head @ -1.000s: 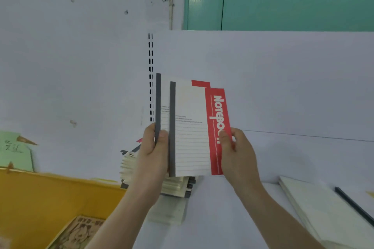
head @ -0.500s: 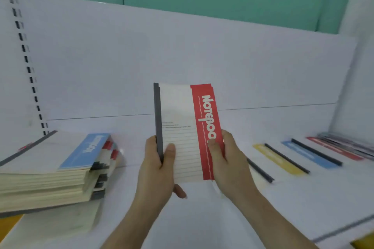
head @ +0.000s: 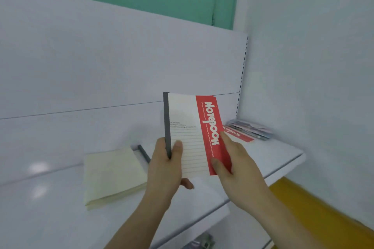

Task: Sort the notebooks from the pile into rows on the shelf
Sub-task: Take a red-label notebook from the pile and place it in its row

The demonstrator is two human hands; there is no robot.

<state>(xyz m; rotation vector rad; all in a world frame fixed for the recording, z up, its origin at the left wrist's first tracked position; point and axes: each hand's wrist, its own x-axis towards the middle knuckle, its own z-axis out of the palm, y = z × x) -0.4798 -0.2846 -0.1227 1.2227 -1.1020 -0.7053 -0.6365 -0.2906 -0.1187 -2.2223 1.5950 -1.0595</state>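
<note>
- Red-banded notebook held upright in front of the white shelf, cover facing the camera, dark spine on the left.
- Left hand grips the spine edge low down: thumb on the cover, fingers wrapped behind.
- Right hand pinches the red-band edge, thumb on the front, fingers mostly straight along the side.
- Possibly more than one notebook in the grip; a second red edge peeks out top right, hard to tell.
- Matching red notebook lies flat far right on the shelf, just beside a blurred stack in the corner.
- Cream stack lies left of the hands, dark-spined notebook behind it.
- Judgement: carrying toward the red row; placing not yet done.
- Risk: thin edge pinch, so the notebook could slip or fan open if either hand lets go early.
- Risk: red row sits near the shelf's right edge; a sloppy drop could push notebooks off or land across the blurred stack and mix the rows.
</note>
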